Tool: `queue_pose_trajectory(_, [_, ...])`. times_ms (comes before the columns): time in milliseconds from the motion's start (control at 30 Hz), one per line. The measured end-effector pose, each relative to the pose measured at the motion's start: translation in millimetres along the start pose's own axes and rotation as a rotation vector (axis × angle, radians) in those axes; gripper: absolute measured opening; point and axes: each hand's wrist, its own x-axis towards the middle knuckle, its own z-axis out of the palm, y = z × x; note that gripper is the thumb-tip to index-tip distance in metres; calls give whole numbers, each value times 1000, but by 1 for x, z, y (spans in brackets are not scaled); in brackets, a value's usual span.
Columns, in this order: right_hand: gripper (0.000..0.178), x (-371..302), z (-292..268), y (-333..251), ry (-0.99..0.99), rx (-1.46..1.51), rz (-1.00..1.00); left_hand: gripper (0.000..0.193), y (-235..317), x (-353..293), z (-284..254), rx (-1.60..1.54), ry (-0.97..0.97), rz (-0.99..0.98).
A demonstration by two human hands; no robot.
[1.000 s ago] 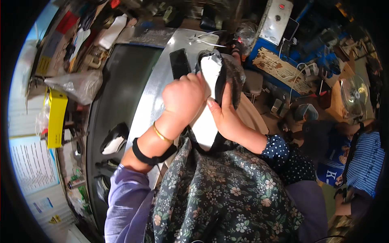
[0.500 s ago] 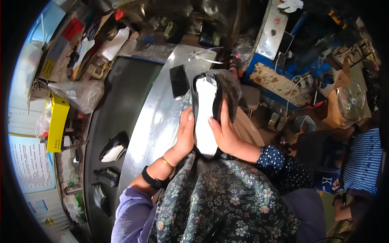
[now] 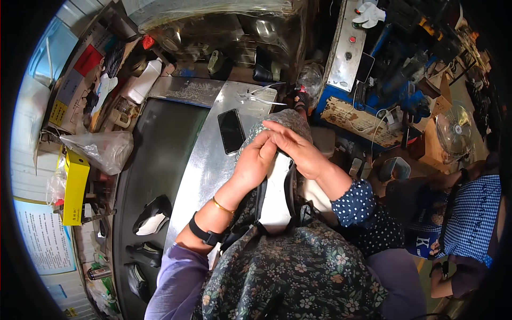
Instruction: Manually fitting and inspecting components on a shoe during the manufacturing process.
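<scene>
A black shoe with a white underside (image 3: 276,198) lies sole up on my lap, its heel end toward me. My left hand (image 3: 258,161) is closed over the left side of its far end. From the other side my right hand (image 3: 303,154) wraps the same end, its fingers reaching across the left hand. The hands overlap there and hide the toe. A floral apron (image 3: 298,261) covers my lap beneath the shoe. Left of my hands, a dark phone (image 3: 231,131) rests on the metal tabletop (image 3: 205,152).
Left of the tabletop runs a dark conveyor belt (image 3: 160,144) bearing several shoes, one being a black shoe with a pale underside (image 3: 152,223). A yellow box (image 3: 76,189) and a plastic bag (image 3: 109,152) sit beyond it. At right are a blue machine (image 3: 368,128), a fan (image 3: 456,130) and another person (image 3: 469,218).
Both hands have slid from the shoe's sides to its far end and now overlap over the toe. The shoe sits slightly lower in the picture, and the view has shifted.
</scene>
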Motion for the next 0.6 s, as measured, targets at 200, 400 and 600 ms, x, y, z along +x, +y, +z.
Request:
queue_pose_trajectory(200, [27,-4,0,10,5,-407,-322,41,-2,0,0,-376,-141,-14])
queue_pose_trajectory(400, [31,-3,-4,-12,68,-136,-94,40,-4,2,4,-199,-138,36])
queue_pose_trajectory(600, [38,-13,2,-12,139,-476,-222,40,0,12,2,86,-81,206])
